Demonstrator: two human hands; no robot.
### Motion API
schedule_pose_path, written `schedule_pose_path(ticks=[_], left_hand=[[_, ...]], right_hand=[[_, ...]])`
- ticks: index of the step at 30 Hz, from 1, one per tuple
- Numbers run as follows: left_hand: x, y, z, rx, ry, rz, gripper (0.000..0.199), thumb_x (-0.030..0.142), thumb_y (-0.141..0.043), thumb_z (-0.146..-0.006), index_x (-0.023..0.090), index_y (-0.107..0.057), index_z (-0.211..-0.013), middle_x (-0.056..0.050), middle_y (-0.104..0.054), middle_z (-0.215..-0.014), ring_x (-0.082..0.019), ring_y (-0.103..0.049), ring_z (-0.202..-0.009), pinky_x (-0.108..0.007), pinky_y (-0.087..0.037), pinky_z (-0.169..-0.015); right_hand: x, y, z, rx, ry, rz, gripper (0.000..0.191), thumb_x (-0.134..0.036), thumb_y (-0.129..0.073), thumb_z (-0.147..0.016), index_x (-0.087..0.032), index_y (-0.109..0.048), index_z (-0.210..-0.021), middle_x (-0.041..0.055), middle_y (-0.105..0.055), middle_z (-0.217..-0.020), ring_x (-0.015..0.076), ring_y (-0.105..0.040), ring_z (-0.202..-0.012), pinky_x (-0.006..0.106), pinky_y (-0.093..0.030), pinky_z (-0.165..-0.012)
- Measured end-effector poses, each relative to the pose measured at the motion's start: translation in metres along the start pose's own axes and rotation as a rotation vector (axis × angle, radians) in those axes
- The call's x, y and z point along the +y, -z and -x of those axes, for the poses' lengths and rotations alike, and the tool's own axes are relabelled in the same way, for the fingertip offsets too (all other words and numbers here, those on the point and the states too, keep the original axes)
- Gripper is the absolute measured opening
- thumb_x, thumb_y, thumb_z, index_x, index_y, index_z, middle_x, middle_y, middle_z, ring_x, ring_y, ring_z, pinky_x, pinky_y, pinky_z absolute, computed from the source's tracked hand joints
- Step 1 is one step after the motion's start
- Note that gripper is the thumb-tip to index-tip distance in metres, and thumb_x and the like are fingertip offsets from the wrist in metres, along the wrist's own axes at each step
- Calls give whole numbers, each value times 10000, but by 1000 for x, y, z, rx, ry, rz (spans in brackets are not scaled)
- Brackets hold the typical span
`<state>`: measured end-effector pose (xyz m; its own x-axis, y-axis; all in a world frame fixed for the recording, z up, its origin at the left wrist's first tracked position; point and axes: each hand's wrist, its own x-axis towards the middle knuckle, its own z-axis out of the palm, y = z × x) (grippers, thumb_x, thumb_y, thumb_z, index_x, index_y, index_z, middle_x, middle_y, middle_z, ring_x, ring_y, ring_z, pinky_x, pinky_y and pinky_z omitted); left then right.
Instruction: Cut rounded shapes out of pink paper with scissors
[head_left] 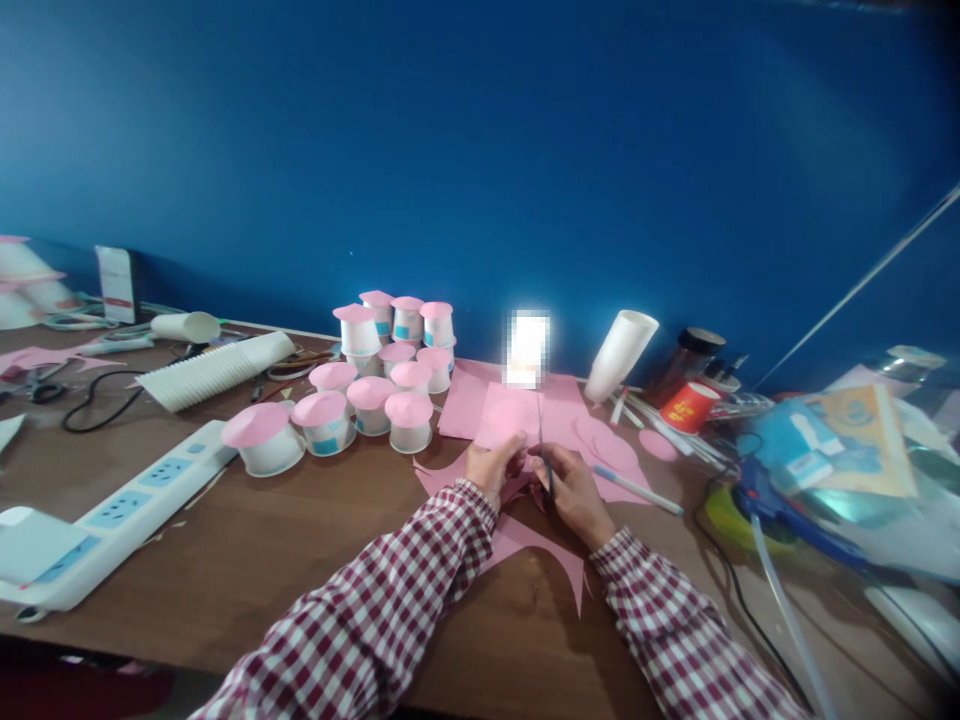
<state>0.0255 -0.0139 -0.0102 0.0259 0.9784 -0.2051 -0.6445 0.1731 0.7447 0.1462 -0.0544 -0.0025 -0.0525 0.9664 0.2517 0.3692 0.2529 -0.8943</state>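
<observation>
My left hand (496, 466) pinches the near edge of a piece of pink paper (510, 415), holding it a little above the table. In my right hand (574, 492) is a pair of scissors (545, 468), its blades pointing away from me along the paper's right side. Under and around my hands lie pink paper offcuts (534, 550) with curved edges. Several pink paper circles (611, 445) rest to the right of my hands, with a white pen (637, 490) beside them. Behind the held piece, larger pink sheets (465, 405) lie flat.
Several white paper cups (324, 428) topped with pink discs stand left of my hands. A power strip (142, 490) and a stack of white cups (217, 370) lie farther left. To the right are a red cup (688, 408), a tilted white cup stack (622, 352), cables and plastic bags.
</observation>
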Motion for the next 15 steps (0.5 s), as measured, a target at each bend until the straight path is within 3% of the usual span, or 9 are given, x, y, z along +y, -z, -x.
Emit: schedule_pose_path(ticks=[5,15], left_hand=[[2,-1,1,-3,-2,0,291,295,-823,-528,116,-608,-607,17,-533,-482,-66,-462,-422,-203,-366,-412],[4,-3,3,29,15,19,320,303,-842,-485,100,-629,-611,2,-558,-487,-73,-476,-429,-206,-379,-417]], right_hand=[[1,0,0,9,-10,24,319,-454,-535,-874,-162,-613,-975,16,-619,-630,175,-572,-550,265,-454,-507],[0,1,0,19,7,86,328,-456,-529,-879,-152,-620,-961,28,-631,-645,178,-583,-569,267,-464,-538]])
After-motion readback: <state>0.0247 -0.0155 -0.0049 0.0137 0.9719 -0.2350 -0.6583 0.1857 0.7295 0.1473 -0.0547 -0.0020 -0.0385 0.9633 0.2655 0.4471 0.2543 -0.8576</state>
